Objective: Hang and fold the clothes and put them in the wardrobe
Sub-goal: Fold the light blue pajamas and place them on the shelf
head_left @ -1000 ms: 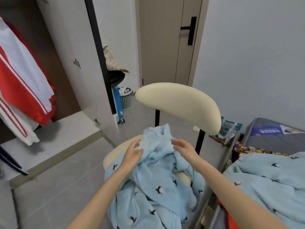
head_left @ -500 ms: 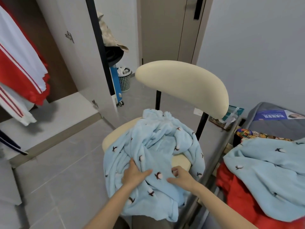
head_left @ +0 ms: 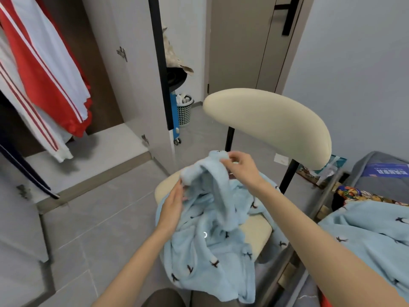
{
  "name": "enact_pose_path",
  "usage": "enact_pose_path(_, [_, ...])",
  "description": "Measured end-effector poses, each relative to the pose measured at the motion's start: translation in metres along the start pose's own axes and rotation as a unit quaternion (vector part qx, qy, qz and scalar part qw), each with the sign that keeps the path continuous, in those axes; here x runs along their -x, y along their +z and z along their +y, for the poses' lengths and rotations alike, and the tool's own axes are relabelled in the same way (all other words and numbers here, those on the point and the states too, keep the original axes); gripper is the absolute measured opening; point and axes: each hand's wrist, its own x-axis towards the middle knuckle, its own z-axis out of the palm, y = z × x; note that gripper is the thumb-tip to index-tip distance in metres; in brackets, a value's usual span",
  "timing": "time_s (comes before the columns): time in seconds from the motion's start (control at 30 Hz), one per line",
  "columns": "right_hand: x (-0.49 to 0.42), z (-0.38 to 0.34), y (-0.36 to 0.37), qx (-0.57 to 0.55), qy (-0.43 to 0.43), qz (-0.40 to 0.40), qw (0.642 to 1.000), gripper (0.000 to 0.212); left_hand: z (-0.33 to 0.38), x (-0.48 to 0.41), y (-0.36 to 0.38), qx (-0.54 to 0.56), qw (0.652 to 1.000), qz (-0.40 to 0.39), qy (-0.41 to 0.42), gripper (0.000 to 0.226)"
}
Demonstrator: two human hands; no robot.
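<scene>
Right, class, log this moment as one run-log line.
garment: on chair | left hand: holds garment | right hand: pinches its edge | wardrobe: open

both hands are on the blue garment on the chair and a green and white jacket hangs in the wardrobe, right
No: the jacket in the wardrobe is red and white, not green, as the head view shows. The left hand and right hand are on the blue garment on the chair.
</scene>
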Motion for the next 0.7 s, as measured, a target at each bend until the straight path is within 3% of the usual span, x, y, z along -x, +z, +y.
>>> enact_pose_path(0.07, [-0.015,-0.011,0.014,-0.096,0.025,0.026,0.995,0.018,0.001,0.001,-0.009,-0.022,1.000,-0.009,0.009,0.039])
enact_pose_path(0.13, [-0.014,-0.004,0.024,-0.120,0.053,0.015,0.991,0.027,-0.002,0.006,-0.017,-0.069,0.998,-0.010,0.009,0.046])
enact_pose_path(0.3, [0.030,0.061,0.024,0.056,0.093,-0.051,0.993,0.036,-0.027,0.028,-0.017,-0.196,0.978,-0.056,-0.041,0.055])
enact_pose_path(0.4, [0.060,0.109,0.014,0.148,0.208,-0.051,0.966,0.049,-0.039,0.044,-0.002,-0.221,0.963,-0.134,-0.079,0.060])
enact_pose_path(0.53, [0.096,0.155,0.017,0.159,0.346,-0.079,0.921,0.082,-0.062,0.060,0.023,-0.320,0.922,-0.200,-0.086,0.096])
enact_pose_path(0.6, [0.105,0.165,0.021,0.143,0.361,-0.096,0.917,0.073,-0.073,0.065,0.029,-0.343,0.918,-0.183,-0.083,0.101])
enact_pose_path(0.7, [0.109,0.166,0.021,0.154,0.283,-0.086,0.943,0.033,-0.082,0.063,0.027,-0.348,0.923,-0.148,-0.073,0.084])
